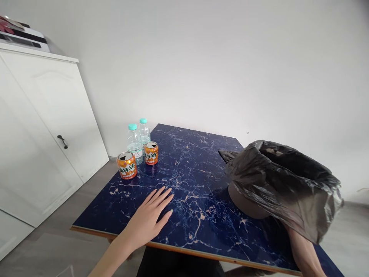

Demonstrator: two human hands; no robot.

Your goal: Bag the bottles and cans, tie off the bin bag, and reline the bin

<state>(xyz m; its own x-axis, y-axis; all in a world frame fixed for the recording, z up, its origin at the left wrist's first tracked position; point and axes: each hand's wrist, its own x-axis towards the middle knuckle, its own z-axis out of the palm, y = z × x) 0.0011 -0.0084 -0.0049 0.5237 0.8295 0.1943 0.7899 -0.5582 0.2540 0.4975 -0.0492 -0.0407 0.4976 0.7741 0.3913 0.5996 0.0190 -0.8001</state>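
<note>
My left hand lies flat, palm down, fingers together, on the dark blue marbled table, holding nothing. Nearest to it are two opened orange soda cans, and behind them two clear water bottles with teal caps, all at the table's far left. A brown bin lined with a black plastic bag is tilted over the table's right side. My right forearm reaches up under it; the hand itself is hidden behind the bag, apparently holding the bin.
A white cabinet with a black door handle stands to the left, with stacked items on top. A plain white wall runs behind the table. Grey floor surrounds it.
</note>
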